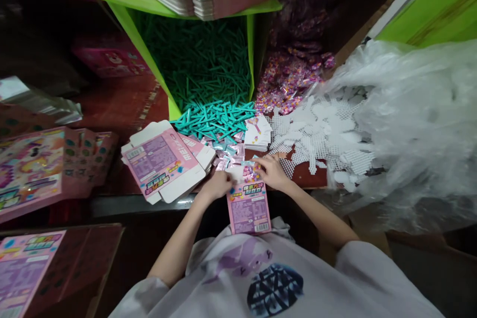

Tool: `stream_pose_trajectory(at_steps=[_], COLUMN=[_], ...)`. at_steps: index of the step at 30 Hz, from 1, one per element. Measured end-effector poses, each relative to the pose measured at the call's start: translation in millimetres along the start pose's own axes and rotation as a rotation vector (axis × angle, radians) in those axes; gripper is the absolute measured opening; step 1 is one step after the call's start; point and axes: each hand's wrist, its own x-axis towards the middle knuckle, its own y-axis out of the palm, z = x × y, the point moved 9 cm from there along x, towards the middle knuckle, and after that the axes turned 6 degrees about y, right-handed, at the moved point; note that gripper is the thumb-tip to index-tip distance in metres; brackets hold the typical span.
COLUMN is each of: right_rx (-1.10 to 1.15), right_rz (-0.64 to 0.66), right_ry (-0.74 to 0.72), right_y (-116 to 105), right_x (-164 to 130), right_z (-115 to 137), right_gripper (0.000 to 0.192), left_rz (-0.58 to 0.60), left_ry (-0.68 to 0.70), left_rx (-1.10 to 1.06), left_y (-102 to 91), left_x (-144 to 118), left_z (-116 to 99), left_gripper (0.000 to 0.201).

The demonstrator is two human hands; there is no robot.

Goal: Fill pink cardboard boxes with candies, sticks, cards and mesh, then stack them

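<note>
Both hands, left hand [219,185], right hand [271,171], gripping pink box [249,208] at table edge [122,203]

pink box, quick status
Left hand and right hand both at open top of pink box. Flat cartons left, white mesh pieces right.

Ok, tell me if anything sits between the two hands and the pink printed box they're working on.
Nothing visible: the left hand and right hand both already touch the pink printed cardboard box at its top end.

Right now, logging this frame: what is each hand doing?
Left hand: closed on the pink box.
Right hand: holding a small packet at the box's top.
</note>
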Motion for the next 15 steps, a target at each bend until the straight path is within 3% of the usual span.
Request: stream_pose_trajectory(at_steps=[2, 4, 7, 9, 12, 15], right_rx=[0.077, 0.149, 0.380, 0.650, 0.943, 0.973], right_rz=[-0.151, -0.246, -0.275, -0.376, -0.586, -0.520], right_ry=[0.044, 0.044, -0.010, 0.042, 0.269, 0.384], right_y=[-15.3, -24.8, -26.3, -29.5, -26.1, -17.7], right_x=[0.1, -2.8, -5.6, -6.5, -8.3, 0.6], right_z=[-7.6, -8.9, -4.9, -14.6, -42.4, -42.1], right_gripper=[0.036, 0.031, 0.022, 0.027, 0.042, 0.029], left_rz=[-0.047, -0.221, -0.467, -0.511, -0.519, -0.542], left_ry=[0.028, 0.080, 0.125, 0.124, 0.114, 0.090], left_rx=[0.041, 0.068, 0.094, 0.078, 0.031, -0.001], left_y=[-5.2, -17.3, -29.2, -27.1, -21.8, -19.3], left_x=[6.0, 8.5, 4.8, 3.9, 2.8, -0.2], left_z=[-4.2, -13.6, -25.5, -27.6, -25.4, -20.7], left_gripper=[0.028, 0.027, 0.025, 0.024, 0.024, 0.025])
